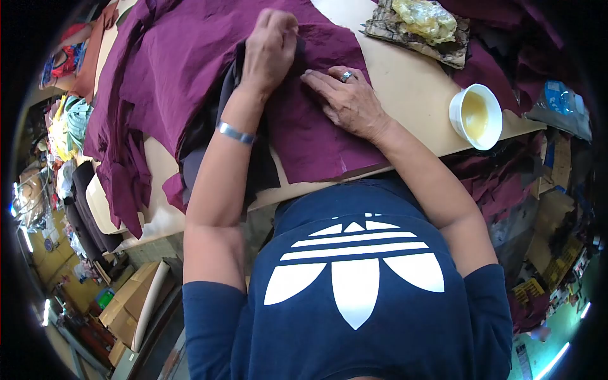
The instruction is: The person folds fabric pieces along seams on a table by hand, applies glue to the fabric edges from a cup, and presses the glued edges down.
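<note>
Maroon cloth (183,69) is spread in folds over a pale tabletop, with a darker, nearly black cloth (196,136) lying partly beneath it. My left hand (272,50), a metal band on its wrist, is closed above the maroon cloth near the dark edge; what its fingers hold, if anything, is hidden. My right hand (345,101), with a ring on one finger, lies on the maroon cloth with its fingers stretched out, to the right of my left hand.
A white bowl (476,117) of yellowish liquid stands at the table's right edge. A plastic-wrapped lump (425,20) rests on a worn brown block (405,38). Beyond lie more maroon pieces and a clear plastic bag (560,107). Cardboard boxes (130,304) are below left.
</note>
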Action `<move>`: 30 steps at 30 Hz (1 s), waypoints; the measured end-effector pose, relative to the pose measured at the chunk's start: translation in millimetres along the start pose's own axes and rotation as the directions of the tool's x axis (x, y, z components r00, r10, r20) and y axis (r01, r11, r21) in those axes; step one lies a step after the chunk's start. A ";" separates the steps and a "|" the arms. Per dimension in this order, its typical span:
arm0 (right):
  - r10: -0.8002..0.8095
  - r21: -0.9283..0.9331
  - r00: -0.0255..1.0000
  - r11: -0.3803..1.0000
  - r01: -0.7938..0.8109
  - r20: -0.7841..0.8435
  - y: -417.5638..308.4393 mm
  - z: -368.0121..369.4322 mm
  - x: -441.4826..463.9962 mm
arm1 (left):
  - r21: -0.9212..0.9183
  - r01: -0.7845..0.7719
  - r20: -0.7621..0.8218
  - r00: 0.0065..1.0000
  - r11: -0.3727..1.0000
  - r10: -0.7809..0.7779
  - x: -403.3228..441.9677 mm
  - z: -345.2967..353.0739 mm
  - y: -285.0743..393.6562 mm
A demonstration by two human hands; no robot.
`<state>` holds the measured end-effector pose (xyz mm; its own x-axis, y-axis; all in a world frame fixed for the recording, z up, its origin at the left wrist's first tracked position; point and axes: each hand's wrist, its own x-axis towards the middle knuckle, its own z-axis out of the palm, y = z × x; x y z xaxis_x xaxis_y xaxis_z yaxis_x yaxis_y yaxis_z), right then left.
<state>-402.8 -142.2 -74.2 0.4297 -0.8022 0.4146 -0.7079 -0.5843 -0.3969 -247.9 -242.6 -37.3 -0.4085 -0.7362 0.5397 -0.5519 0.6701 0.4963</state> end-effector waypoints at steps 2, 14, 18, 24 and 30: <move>0.008 0.092 1.000 0.996 -0.007 -0.012 4.5 -2.5 -2.1 | -0.099 -0.067 0.065 0.995 0.993 0.073 -15.4 -8.1 10.4; 0.615 0.431 0.778 0.741 -0.515 -0.128 49.7 -8.6 46.4 | 0.143 -0.061 0.259 0.966 0.988 0.022 -74.5 6.2 11.7; 0.516 0.451 0.831 0.804 -0.387 -0.207 52.4 12.2 60.6 | 0.186 -0.100 0.257 0.965 0.977 0.050 -75.2 7.5 12.2; 0.550 0.501 0.826 0.752 -0.428 -0.121 45.4 4.8 63.8 | 0.152 -0.087 0.255 0.966 0.985 0.046 -75.4 8.9 11.0; 0.368 0.371 0.872 0.897 -0.241 -0.323 52.6 14.8 62.6 | 0.218 -0.118 0.269 0.961 0.969 0.056 -76.3 10.0 8.8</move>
<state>-404.9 -225.0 -81.2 -0.0669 -0.8747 0.4800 -0.5305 -0.3762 -0.7596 -228.9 -181.5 -80.9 -0.6197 -0.6956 0.3635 -0.6452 0.7152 0.2688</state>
